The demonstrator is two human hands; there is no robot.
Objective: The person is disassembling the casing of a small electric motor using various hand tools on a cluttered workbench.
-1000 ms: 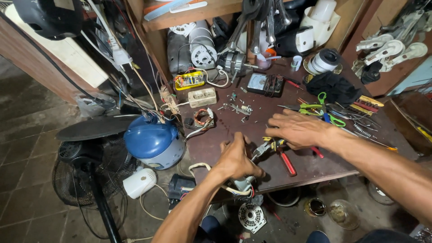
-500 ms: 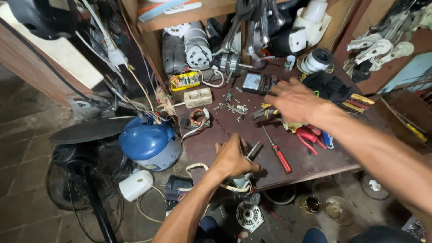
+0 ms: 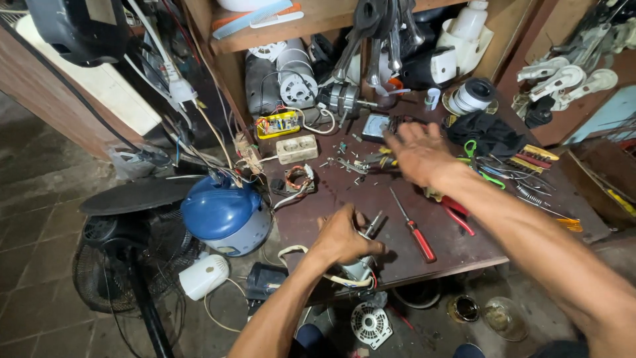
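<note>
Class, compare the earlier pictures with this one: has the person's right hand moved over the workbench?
Yes. The right hand has moved from near the red-handled screwdriver toward the back of the bench, now reaching near the small meter.

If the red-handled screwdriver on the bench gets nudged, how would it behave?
The screwdriver looks stiff: straight metal shaft, moulded red handle. Its handle looks rounded, so it may roll on the flat bench. Probably light and handle-heavy, since the shaft is thin.

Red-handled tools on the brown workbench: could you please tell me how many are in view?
2. A red-handled screwdriver lies near the bench's front edge, right of the left hand. Red-handled pliers lie beside it, partly hidden beneath the right hand's forearm. The clutter may hide others.
</note>
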